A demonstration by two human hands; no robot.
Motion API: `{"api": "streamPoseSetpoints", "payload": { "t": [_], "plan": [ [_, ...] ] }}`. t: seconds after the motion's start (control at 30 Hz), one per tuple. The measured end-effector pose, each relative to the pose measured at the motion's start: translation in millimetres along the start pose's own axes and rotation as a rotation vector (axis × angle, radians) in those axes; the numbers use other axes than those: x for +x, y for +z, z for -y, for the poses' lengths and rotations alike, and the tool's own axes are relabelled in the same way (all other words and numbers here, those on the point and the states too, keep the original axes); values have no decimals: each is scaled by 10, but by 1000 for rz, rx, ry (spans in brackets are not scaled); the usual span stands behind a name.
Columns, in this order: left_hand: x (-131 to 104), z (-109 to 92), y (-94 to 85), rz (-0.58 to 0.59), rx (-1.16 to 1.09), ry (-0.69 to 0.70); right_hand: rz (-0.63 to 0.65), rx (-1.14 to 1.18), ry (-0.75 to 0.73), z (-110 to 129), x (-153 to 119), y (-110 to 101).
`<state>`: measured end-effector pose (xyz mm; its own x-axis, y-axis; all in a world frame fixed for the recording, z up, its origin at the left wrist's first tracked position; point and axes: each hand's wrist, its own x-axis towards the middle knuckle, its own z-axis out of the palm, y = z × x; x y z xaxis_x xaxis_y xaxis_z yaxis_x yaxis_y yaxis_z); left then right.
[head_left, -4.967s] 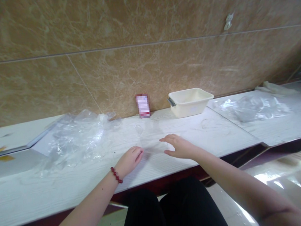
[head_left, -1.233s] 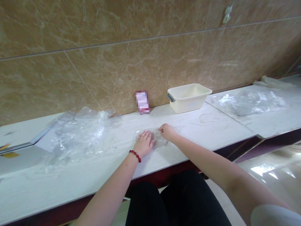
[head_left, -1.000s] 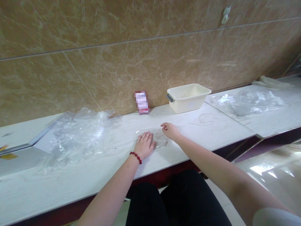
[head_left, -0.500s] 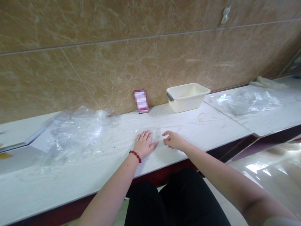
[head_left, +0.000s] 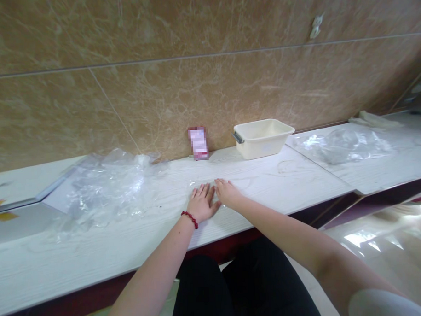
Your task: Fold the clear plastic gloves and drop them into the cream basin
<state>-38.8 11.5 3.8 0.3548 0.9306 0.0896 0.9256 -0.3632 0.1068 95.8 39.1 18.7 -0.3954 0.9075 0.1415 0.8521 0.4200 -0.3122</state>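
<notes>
My left hand [head_left: 202,203] lies flat with fingers spread on a thin piece of clear plastic [head_left: 194,182] on the white wood-grain counter [head_left: 267,188]. A red bead bracelet [head_left: 189,217] circles that wrist. Right beside it, my right hand [head_left: 226,193] rests palm down on the same spot, fingers stretched out and close to the left thumb and index finger. Most of the plastic is hidden beneath both hands, and its edges are hard to make out.
Crumpled clear plastic bags [head_left: 108,189] cover the counter's left part, beside a grey folded sheet [head_left: 26,219]. A cream tub [head_left: 263,144] stands by the wall, near a blurred upright phone-like card [head_left: 198,143]. More clear plastic [head_left: 351,144] and a pale cloth [head_left: 371,119] lie to the right.
My right hand has moved left, from the right end of the plastic to beside my left hand, and its curled fingers have straightened. The left hand has stayed in place.
</notes>
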Motion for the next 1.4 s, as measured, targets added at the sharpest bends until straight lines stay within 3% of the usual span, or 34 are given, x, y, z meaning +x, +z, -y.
{"api": "streamPoseSetpoints", "payload": {
  "t": [0.23, 0.4, 0.67, 0.77, 0.9, 0.97, 1.27, 1.4],
  "plan": [
    [1, 74, 35, -6, 40, -35, -7, -132, 15, -118, -21, 193],
    [-50, 219, 31, -2, 50, -140, 27, -160, 64, -166, -39, 163],
    [-75, 371, -15, -7, -1, -146, -30, -163, 111, -321, -163, -15],
    [-67, 395, -43, -6, -23, -149, -55, -113, -35, -406, -317, -204],
    [-48, 373, -61, -14, -25, -77, 15, -174, -437, -411, -517, -446],
    [-29, 353, -53, -13, -14, -66, 37, -230, -557, -374, -558, -504],
    [-31, 284, -130, 20, 5, -83, 60, -415, -694, -326, -452, -459],
    [-72, 70, -189, 81, -125, 110, -34, -368, -708, -319, -395, -530]
  ]
}}
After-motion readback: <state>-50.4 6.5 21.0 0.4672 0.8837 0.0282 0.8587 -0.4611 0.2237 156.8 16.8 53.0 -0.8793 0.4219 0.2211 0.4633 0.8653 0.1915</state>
